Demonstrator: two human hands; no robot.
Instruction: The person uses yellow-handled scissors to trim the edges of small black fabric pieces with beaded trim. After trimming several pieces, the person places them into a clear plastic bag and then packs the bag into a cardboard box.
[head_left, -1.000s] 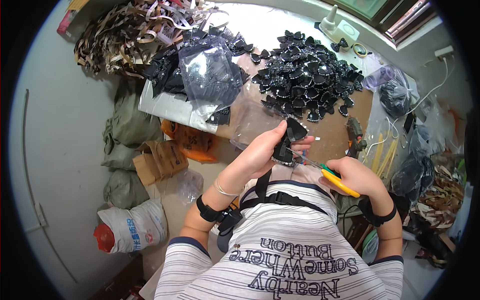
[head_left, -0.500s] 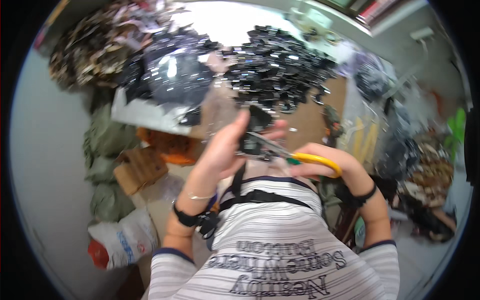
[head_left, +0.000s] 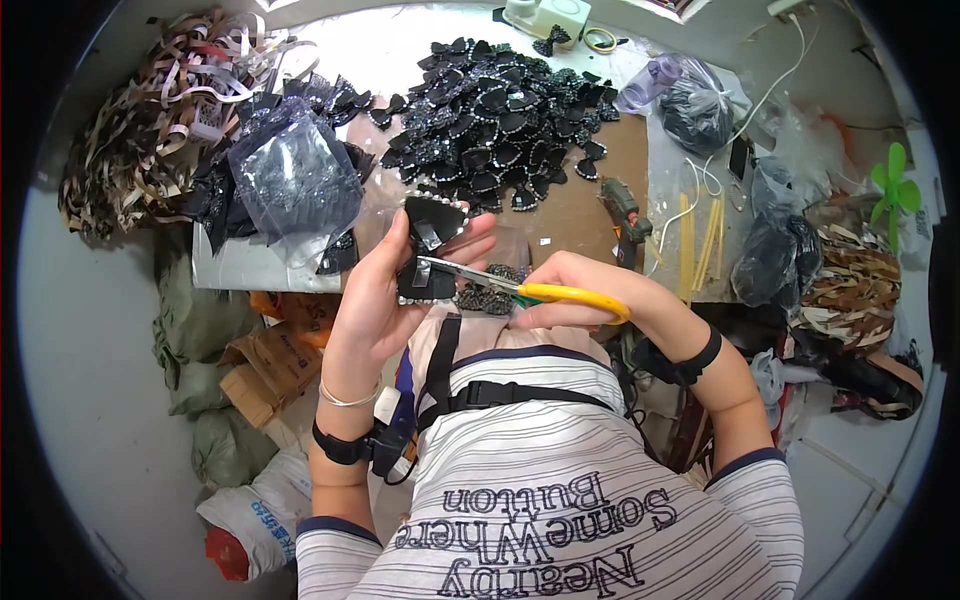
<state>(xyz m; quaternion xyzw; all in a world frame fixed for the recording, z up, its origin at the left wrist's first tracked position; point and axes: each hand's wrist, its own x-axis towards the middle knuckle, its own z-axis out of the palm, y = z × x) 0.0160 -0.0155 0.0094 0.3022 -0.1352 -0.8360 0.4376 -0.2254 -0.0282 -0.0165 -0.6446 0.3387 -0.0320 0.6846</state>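
Note:
In my left hand (head_left: 372, 295) lies a black bow (head_left: 437, 222) edged with clear rhinestones, its back toward me, gripped under the thumb with the fingers behind it. My right hand (head_left: 572, 268) grips a pair of scissors (head_left: 578, 293) with yellow handles. Their blades reach left across the bow, with the tips at its narrow middle, by a small shiny strip. Whether the blades touch the bow I cannot tell. Just beyond my hands is a large heap of similar black bows (head_left: 490, 130). Beneath the scissors sits a small bunch of beaded trim (head_left: 490, 292).
Clear plastic bags of black pieces (head_left: 298, 175) lie left of the heap, beside a tangle of brown and white ribbons (head_left: 140, 150). To the right are a glue gun (head_left: 622, 205), yellowish glue sticks (head_left: 708, 240), a white cable, black bags (head_left: 700, 115) and a green fan (head_left: 892, 182).
My head view has shifted, so the table contents sit further left and look sharper. The bow and scissors stay in my hands; the blades still lie across the bow's middle.

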